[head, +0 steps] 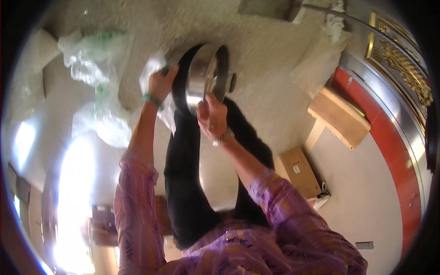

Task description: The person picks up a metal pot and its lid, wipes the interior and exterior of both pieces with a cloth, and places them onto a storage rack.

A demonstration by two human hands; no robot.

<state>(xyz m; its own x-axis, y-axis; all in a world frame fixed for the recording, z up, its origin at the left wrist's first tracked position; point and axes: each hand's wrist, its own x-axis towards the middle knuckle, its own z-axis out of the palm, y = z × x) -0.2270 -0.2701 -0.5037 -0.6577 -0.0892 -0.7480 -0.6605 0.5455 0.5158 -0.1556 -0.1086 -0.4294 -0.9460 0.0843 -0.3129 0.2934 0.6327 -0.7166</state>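
Observation:
A shiny steel pot (197, 77) is tilted on its side in front of my lower legs, its round opening facing right. A short dark handle (233, 82) juts from its far right side. Close against its left side is a black rounded surface (179, 77); whether this is the pot's base or a separate pan, I cannot tell. My right hand (212, 115) grips the near rim of the pot, thumb on the edge. My left hand (162, 84) closes on a dark handle at the left of the black surface. White plastic wrap (151, 68) shows behind my left hand.
Crumpled clear plastic bags (99, 79) lie on the floor to the left. To the right are a wooden board (340, 117) and a cardboard box (298, 172), beside red cabinet fronts (395, 158). A small grey object (364, 245) lies lower right.

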